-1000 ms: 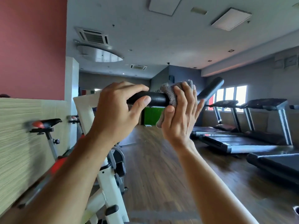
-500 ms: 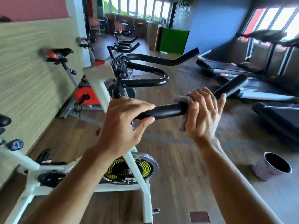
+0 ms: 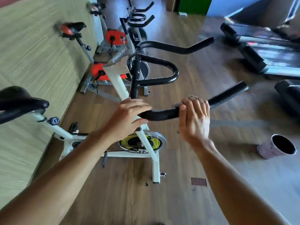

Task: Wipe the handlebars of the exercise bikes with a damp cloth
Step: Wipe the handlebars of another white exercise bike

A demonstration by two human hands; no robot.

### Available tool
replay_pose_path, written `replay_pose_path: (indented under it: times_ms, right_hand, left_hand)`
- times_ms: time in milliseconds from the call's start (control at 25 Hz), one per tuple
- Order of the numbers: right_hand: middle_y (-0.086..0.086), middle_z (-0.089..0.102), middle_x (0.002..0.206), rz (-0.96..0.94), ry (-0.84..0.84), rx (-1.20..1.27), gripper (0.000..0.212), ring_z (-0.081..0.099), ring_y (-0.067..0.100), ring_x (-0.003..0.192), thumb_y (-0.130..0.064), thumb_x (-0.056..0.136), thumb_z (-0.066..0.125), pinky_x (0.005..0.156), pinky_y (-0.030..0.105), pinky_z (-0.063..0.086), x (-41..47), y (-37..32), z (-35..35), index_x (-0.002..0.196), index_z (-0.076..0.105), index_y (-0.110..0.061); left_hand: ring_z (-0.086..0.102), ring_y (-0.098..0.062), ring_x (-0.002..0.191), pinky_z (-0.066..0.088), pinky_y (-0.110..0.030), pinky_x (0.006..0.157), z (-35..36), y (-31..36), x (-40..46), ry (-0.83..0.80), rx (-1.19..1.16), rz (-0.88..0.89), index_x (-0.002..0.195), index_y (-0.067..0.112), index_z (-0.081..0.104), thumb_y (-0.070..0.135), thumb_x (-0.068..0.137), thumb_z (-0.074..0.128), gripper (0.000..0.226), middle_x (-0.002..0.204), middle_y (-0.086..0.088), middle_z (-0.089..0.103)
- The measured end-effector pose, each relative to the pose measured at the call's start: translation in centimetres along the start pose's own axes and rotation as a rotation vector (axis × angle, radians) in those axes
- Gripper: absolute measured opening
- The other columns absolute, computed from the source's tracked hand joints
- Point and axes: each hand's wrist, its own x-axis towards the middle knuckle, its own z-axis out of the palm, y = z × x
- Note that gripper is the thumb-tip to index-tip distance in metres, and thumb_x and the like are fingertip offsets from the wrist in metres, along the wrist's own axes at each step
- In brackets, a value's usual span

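Left hand [image 3: 128,117] grips black handlebar [image 3: 160,114] near stem; right hand [image 3: 194,117] wraps grey cloth [image 3: 177,105] around bar farther right.

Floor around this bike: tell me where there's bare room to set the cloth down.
Bare wood floor lies between the white bike's base and the bucket, broken only by a small dark square. More bare boards run right of the handlebar, before the treadmills. Crowded: the wall side, where bikes stand close.
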Motion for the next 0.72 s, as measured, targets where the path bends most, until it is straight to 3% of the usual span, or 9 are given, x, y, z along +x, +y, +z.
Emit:
replay_pose_path:
  times_ms: [120, 240, 320, 440, 600, 720]
  right_hand:
    - [0.011, 0.065, 0.105, -0.014, -0.012, 0.077, 0.034, 0.057, 0.038, 0.11, -0.025, 0.101, 0.037, 0.102, 0.053, 0.038, -0.7, -4.7, 0.8, 0.1, 0.065, -0.007]
    - [0.003, 0.066, 0.11, -0.122, -0.076, 0.004, 0.033, 0.058, 0.03, 0.114, -0.028, 0.101, 0.035, 0.108, 0.053, 0.033, -0.3, -3.9, -0.2, 0.106, 0.065, -0.015]
    - [-0.001, 0.066, 0.11, -0.043, -0.061, -0.067, 0.036, 0.057, 0.027, 0.116, -0.031, 0.102, 0.032, 0.11, 0.054, 0.029, 0.0, -1.8, -0.6, 0.104, 0.066, -0.02]
    - [0.006, 0.066, 0.107, 0.108, -0.01, -0.001, 0.037, 0.056, 0.034, 0.115, -0.027, 0.102, 0.034, 0.104, 0.054, 0.035, 0.0, -3.8, 0.3, 0.1, 0.067, -0.01]
    - [0.005, 0.066, 0.11, -0.106, -0.084, 0.055, 0.032, 0.056, 0.032, 0.115, -0.026, 0.1, 0.037, 0.105, 0.052, 0.036, -0.6, -5.6, -0.1, 0.105, 0.065, -0.01]
    - [0.002, 0.067, 0.106, -0.042, -0.088, -0.011, 0.033, 0.059, 0.028, 0.111, -0.03, 0.1, 0.037, 0.109, 0.053, 0.031, 0.4, -3.1, -0.4, 0.103, 0.066, -0.014]
  left_hand:
    - [0.056, -0.025, 0.123, 0.043, -0.041, 0.108, -0.9, -1.1, 0.2, -0.092, -0.027, -0.021, 0.121, 0.009, 0.067, 0.013, 0.072, 0.083, 0.051, 0.122, -0.006, 0.067]
    - [0.052, -0.025, 0.129, 0.04, -0.041, 0.111, -1.2, -2.0, 0.5, -0.129, -0.079, -0.009, 0.124, 0.01, 0.066, 0.01, 0.073, 0.082, 0.054, 0.128, -0.006, 0.065]
    - [0.05, -0.025, 0.131, 0.038, -0.039, 0.112, -1.4, -2.8, 0.4, -0.124, -0.088, 0.0, 0.125, 0.011, 0.065, 0.007, 0.073, 0.081, 0.054, 0.13, -0.006, 0.063]
    - [0.046, -0.021, 0.133, 0.034, -0.034, 0.114, -1.7, -3.5, 0.7, -0.142, -0.14, -0.001, 0.126, 0.011, 0.064, 0.008, 0.075, 0.079, 0.054, 0.133, -0.005, 0.061]
    - [0.044, -0.018, 0.134, 0.03, -0.03, 0.116, -2.3, -3.6, 1.1, -0.193, -0.197, -0.005, 0.127, 0.012, 0.064, 0.014, 0.077, 0.077, 0.052, 0.133, -0.005, 0.061]
    - [0.044, -0.017, 0.135, 0.029, -0.025, 0.116, -2.2, -3.6, 0.9, -0.166, -0.206, -0.016, 0.127, 0.012, 0.063, 0.013, 0.076, 0.078, 0.053, 0.135, -0.004, 0.058]
